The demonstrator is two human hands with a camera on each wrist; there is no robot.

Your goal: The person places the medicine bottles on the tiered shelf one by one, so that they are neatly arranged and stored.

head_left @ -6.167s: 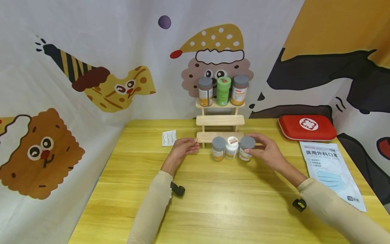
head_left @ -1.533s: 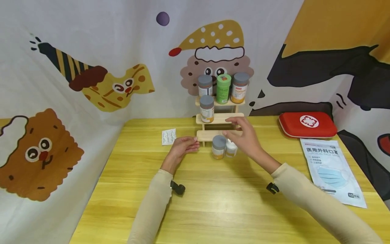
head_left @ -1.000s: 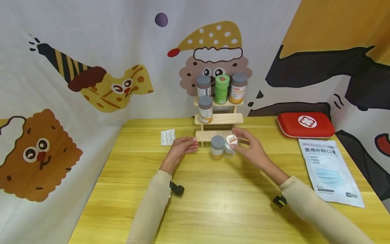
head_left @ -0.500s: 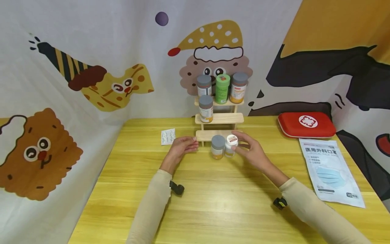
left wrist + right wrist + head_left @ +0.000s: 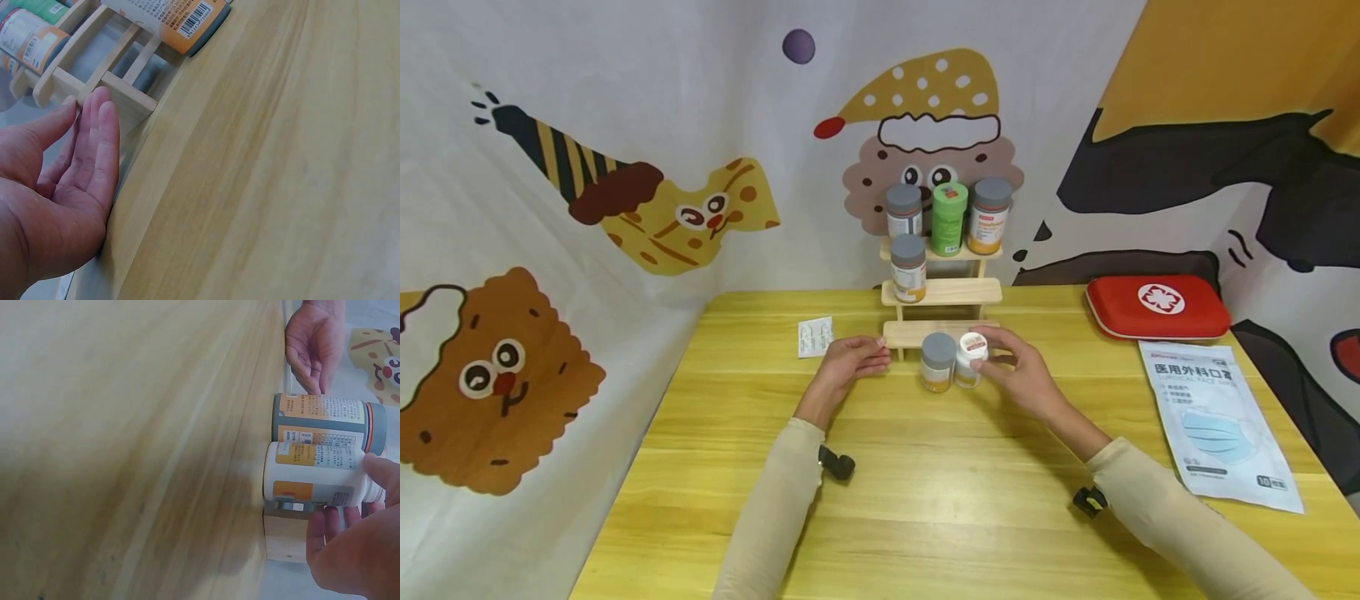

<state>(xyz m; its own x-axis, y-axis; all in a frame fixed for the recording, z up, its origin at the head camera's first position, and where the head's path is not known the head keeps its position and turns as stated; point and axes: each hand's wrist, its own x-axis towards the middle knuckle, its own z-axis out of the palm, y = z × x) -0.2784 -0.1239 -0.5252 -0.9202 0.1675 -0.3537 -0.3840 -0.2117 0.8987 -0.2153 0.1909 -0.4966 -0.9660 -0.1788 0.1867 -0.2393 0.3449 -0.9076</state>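
My right hand (image 5: pixel 1026 377) grips a white pill bottle (image 5: pixel 312 475) near its cap, thumb on one side and fingers on the other. The bottle stands upright on the table, right beside a grey-capped supplement jar (image 5: pixel 937 367). Behind them is a three-tier wooden rack (image 5: pixel 947 290). My left hand (image 5: pixel 850 367) pinches the left end of its lowest shelf between thumb and fingertips. At the left of the middle shelf stands a grey-capped jar (image 5: pixel 909 271). The top shelf carries a green bottle (image 5: pixel 950 221) between two grey-capped jars.
A small white printed packet (image 5: pixel 816 337) lies left of the rack. To the right are a red zip case (image 5: pixel 1157 307) with a white cross emblem and a pack of surgical masks (image 5: pixel 1221 425). A cartoon-printed cloth (image 5: pixel 760 100) hangs behind the wooden table (image 5: pixel 925 500).
The right-hand jar from the table now stands on the middle shelf. My right hand has come back down from the rack and taken hold of the white bottle. My left hand stays put.
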